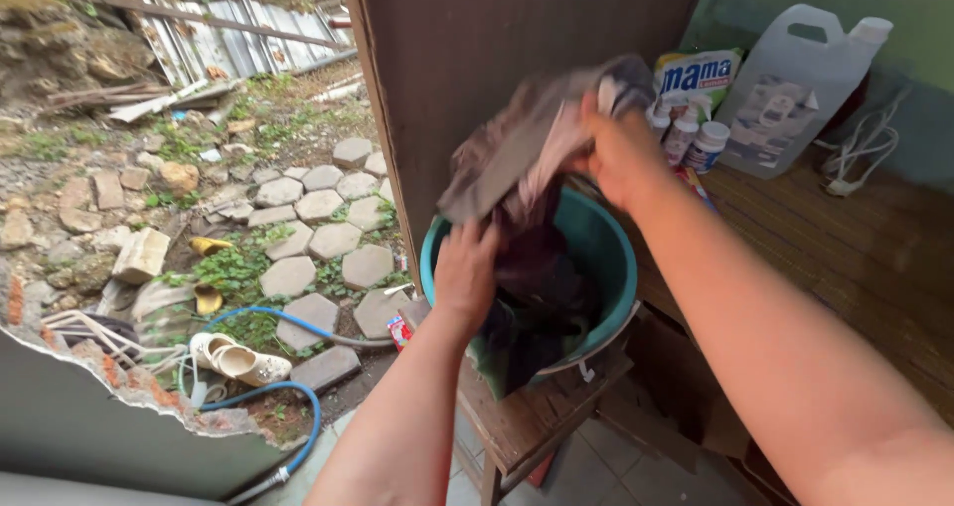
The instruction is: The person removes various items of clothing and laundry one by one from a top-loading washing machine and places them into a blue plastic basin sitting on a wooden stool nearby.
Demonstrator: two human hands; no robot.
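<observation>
A teal plastic basin sits tilted on a small wooden stool, with dark clothes heaped inside it. My right hand grips a grey-brown cloth and lifts it above the basin. Lower down, my left hand holds the hanging end of the same cloth at the basin's near rim. The cloth is blurred from movement.
A large translucent jug, a detergent bag and small white bottles stand on the wooden platform at right. A brown door rises behind. Outside lie paving stones, a blue hose and white shoes.
</observation>
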